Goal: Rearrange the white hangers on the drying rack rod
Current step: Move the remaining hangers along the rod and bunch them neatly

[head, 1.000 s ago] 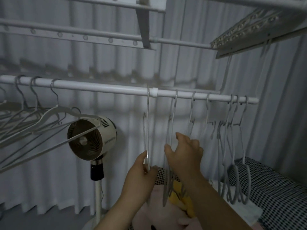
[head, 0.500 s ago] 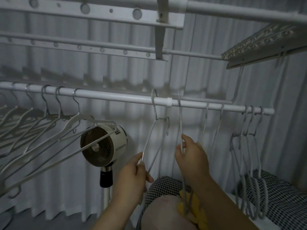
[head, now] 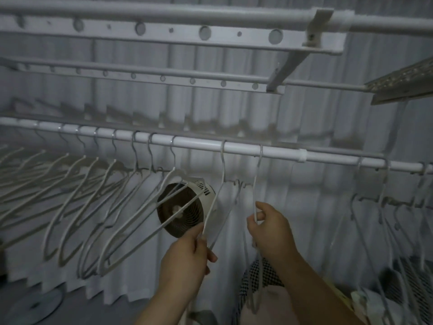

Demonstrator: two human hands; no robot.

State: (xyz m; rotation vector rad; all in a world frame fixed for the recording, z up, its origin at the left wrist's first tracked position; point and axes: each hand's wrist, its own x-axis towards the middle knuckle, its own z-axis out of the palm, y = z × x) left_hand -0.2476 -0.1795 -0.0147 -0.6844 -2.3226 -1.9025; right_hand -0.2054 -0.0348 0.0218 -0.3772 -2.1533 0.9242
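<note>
Two white hangers are handled, both hooked over the drying rack rod [head: 199,143] near its middle: the left hanger [head: 222,166] and, just beside it, the right hanger [head: 257,177]. The left hanger's lower wire is gripped by the left hand [head: 187,256], fingers curled round it. The right hanger's neck wire is pinched between thumb and fingers of the right hand [head: 269,231]. A packed, slanting row of hangers [head: 93,207] is seen to the left, and a smaller cluster [head: 386,207] to the right, past the rod's collar [head: 302,156]. The step is judged to be sliding the pair leftward to join the row. Hooks are best eased along lightly lifted and matched to the row's slant, so that wires are not tangled. The fan [head: 185,207] behind is to be avoided.
</note>
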